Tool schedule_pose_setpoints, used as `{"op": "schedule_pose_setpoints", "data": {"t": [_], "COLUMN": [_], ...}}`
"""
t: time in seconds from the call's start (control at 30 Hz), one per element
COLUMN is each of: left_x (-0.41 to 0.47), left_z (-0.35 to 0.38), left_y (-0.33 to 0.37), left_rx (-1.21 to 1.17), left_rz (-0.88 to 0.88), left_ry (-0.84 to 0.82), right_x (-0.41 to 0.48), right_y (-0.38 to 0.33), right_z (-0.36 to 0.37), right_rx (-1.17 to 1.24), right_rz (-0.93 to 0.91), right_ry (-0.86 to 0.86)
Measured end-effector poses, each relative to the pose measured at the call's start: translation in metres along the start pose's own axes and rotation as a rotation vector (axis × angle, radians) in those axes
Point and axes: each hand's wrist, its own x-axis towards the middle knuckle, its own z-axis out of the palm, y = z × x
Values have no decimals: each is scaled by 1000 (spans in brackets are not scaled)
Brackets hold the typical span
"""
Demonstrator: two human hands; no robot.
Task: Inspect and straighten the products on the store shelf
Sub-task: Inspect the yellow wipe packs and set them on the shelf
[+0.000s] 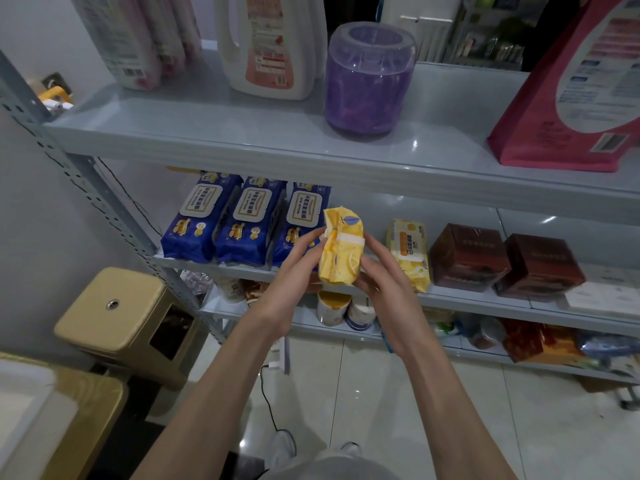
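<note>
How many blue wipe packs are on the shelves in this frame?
3. All stand side by side at the left end of the middle shelf: left pack, centre pack, right pack, the last partly covered by the held yellow pack. More may sit behind.

yellow wipes pack (341, 247): crumpled, upright, held between left hand (298, 268) and right hand (384, 271).
blue wipes packs (242, 223): three, leaning, behind left hand.
</note>
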Motion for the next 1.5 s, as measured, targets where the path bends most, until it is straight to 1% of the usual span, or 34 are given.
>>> {"op": "schedule_pose_setpoints", "data": {"t": [0.17, 0.33, 0.4, 0.47, 0.6, 0.67, 0.77, 0.83, 0.87, 0.97, 1.03, 1.1, 1.2, 1.3, 1.4, 1.5], "left_x": [1, 1, 1, 0, 0, 0, -1, 0, -1, -4, -3, -3, -2, -4, -6, -7], "left_z": [1, -1, -1, 0, -2, -1, -1, 0, 1, 3, 2, 1, -1, -4, -4, -3], "left_y": [0, 0, 1, 2, 0, -2, -6, -10, -11, -10, -11, -14, -17, -19, -20, -23], "left_rx": [-4, -47, -34, -12, 17, -6, 11, 22, 9, -90, -153, -143, -103, -74, -58, -58], "left_rz": [-17, -30, -26, -17, 6, 43, 102, 125, 117, 16, -12, 16, 66, 104, 109, 92], "left_ry": [8, 91, 84, 68, 66, 59, 66, 80, 88, 114, 119, 147, 159, 137, 124, 136], "right_x": [3, 4, 3, 3, 3, 3, 4, 5, 5, 1, 0, 2, 3, 2, -2, -5], "right_y": [5, 9, 10, 10, 7, 7, 10, 13, 14, 12, 11, 9, 3, 2, 4, 8], "right_z": [-2, -1, -1, -1, -3, -4, -3, -5, -6, -9, -9, -7, -4, -5, -3, 2], "right_rx": [-7, 28, 60, 138, 390, 417, 370, 387, 404, 449, 413, 341, 190, 46, 2, -36], "right_rz": [13, 52, 73, 101, 207, 245, 258, 252, 235, 183, 183, 210, 217, 158, 122, 85], "right_ry": [-3, 0, 15, 52, 152, 169, 167, 161, 156, 89, 46, 60, 105, 208, 281, 306]}}
